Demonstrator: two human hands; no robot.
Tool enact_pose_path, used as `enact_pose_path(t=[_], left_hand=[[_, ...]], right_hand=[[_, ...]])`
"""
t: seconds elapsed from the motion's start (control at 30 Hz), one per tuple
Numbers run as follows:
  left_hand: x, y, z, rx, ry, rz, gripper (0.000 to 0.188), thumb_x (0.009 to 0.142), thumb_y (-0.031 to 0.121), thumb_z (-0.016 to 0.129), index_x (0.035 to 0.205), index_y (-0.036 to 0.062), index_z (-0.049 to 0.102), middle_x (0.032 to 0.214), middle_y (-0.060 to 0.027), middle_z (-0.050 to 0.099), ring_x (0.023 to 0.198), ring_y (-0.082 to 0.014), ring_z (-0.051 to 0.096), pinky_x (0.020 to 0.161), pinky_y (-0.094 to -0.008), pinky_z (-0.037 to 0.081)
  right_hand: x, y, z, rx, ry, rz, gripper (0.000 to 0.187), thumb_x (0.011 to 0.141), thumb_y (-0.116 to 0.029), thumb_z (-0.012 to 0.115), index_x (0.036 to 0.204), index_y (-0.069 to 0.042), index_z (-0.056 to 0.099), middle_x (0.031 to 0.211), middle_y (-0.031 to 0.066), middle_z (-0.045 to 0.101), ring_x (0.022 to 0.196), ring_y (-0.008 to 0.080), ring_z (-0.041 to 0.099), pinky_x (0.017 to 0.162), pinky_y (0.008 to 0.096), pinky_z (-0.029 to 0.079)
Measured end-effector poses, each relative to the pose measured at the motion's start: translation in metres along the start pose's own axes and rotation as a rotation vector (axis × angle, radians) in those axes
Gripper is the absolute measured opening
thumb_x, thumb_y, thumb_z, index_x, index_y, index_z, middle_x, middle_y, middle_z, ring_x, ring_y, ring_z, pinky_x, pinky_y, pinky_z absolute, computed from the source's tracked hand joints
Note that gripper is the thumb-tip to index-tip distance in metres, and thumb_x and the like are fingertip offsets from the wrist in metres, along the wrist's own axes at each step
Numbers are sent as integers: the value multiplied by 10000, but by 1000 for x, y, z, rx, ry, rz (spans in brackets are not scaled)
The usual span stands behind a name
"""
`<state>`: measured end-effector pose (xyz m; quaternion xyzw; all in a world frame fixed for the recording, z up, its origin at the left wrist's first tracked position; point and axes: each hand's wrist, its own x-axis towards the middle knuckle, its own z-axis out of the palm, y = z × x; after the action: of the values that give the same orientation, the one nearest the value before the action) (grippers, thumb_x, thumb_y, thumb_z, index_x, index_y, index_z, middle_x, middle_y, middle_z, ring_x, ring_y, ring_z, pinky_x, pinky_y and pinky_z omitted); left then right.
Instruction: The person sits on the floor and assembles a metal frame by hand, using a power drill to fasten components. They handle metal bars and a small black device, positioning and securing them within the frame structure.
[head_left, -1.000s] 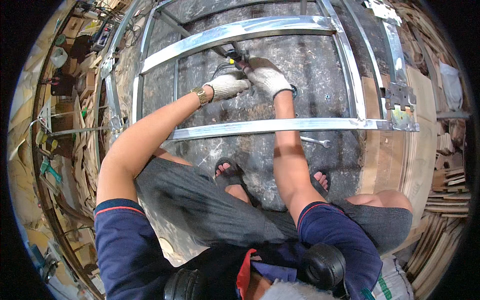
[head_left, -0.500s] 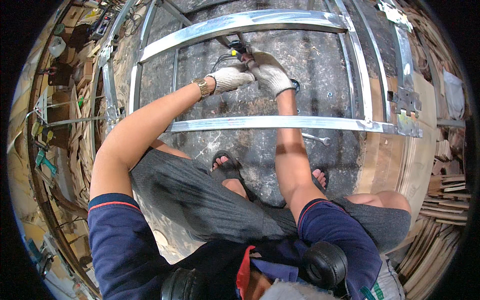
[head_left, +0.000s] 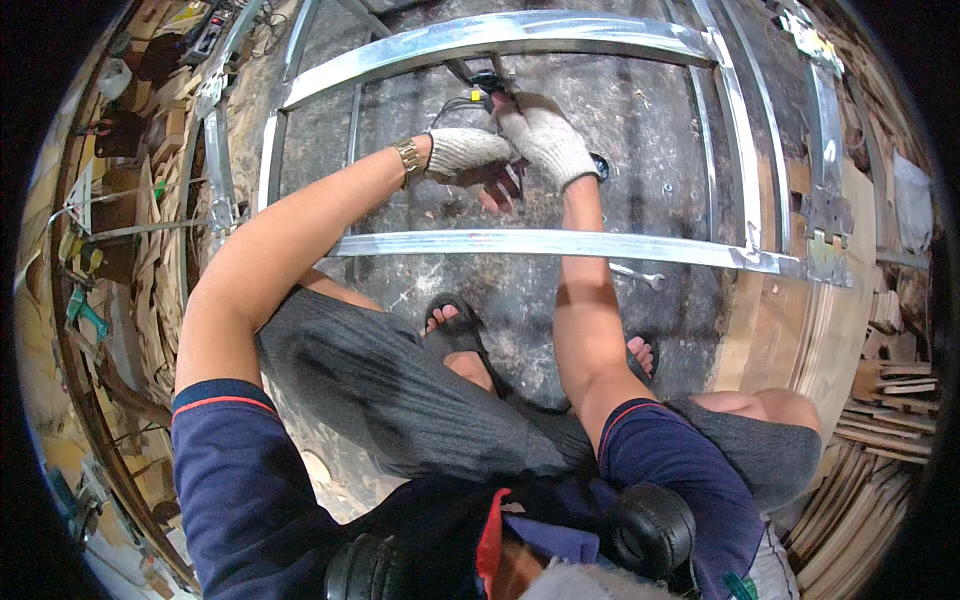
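Note:
Both my hands wear white knit gloves with bare fingertips, inside a silvery metal tube frame point(head_left: 560, 242). My left hand point(head_left: 472, 155) has turned palm-down, its bare fingers loosely bent and apart, right beside the other hand. My right hand point(head_left: 545, 140) reaches farther forward, its fingers closed near a small black fitting point(head_left: 486, 80) with a yellow piece point(head_left: 475, 95) and dark cable point(head_left: 440, 107). What the right fingers grip is hidden. The black fitting sits just below the frame's far crossbar point(head_left: 500, 45).
A combination wrench point(head_left: 640, 275) lies on the stained dark floor beyond my right foot. Hinge-like metal plates point(head_left: 828, 225) are on the frame's right side. Wood offcuts stack at right point(head_left: 890, 410); scraps and a green-handled tool point(head_left: 85, 310) lie at left.
My left hand's fingers have come down toward me and into sight below the glove. The right hand stays near the black fitting. The view has shifted slightly.

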<state>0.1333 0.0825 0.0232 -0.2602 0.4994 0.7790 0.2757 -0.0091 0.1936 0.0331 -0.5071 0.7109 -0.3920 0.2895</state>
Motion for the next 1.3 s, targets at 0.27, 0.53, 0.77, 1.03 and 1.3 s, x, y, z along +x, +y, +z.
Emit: enact_pose_path(t=[0.27,0.53,0.77,1.03,1.3], left_hand=[[5,-2,9,43,108,16,404,994,352,495,1240,34,539,1133,-146,633,991,-291,641,819,-452,553],[11,1,18,63,157,-3,329,979,371,531,1112,71,561,1121,-141,632,922,-233,632,792,-354,553],[11,8,41,19,345,-12,346,920,441,619,933,102,550,955,-143,642,649,-155,592,613,-309,566],[7,9,58,45,416,6,407,910,427,635,1059,64,527,921,-98,612,637,-127,579,526,-265,481],[7,9,66,-49,424,-7,433,932,429,582,1276,171,538,963,-56,524,800,-171,493,736,-324,460]], right_hand=[[2,-4,1,-57,11,37,529,932,-488,405,1068,-37,646,1020,238,657,974,432,608,850,490,476],[-28,47,-34,456,-152,42,391,960,-339,472,1144,-29,623,956,103,695,671,139,660,537,272,522],[-107,130,-60,166,-201,592,342,901,-275,491,930,15,669,784,150,695,620,236,677,489,321,506],[-183,173,-23,135,-220,1197,310,914,-282,550,901,17,628,643,141,663,470,203,633,374,316,476],[-214,175,30,-34,461,1081,496,803,-434,675,671,44,657,576,106,636,482,195,646,456,320,518]])
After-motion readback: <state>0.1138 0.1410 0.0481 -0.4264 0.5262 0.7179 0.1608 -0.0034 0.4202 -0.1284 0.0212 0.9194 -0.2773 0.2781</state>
